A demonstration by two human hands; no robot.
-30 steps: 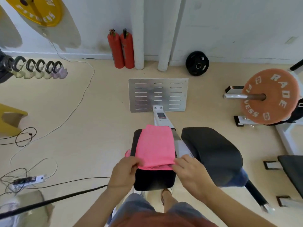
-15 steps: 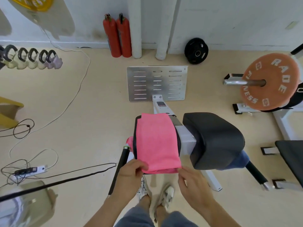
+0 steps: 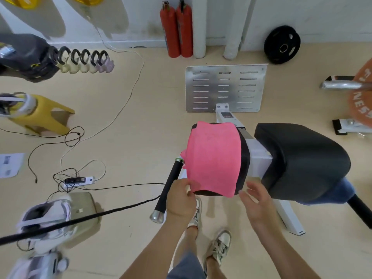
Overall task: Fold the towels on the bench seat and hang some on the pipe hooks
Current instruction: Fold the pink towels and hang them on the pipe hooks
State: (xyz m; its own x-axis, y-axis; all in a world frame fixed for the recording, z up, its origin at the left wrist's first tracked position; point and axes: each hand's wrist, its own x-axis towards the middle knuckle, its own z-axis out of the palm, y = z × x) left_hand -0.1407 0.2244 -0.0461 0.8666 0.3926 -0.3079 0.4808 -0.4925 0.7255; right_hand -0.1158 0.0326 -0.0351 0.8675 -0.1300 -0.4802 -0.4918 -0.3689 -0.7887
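Pink towel [image 3: 213, 158] is overhanging the desk [image 3: 245, 156] at centre frame, left grip [image 3: 181, 200] pinching its corner and right grip [image 3: 257, 204] spread, likely risking a lopsided slide off.

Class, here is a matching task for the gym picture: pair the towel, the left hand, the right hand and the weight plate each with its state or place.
Things:
1. towel
2. left hand
3. right hand
4. weight plate

States:
A. leans against the wall
B. open, holds nothing
C. draped over the seat pad
D. pinches the towel's near corner

Pairs: 1-C, 2-D, 3-B, 4-A
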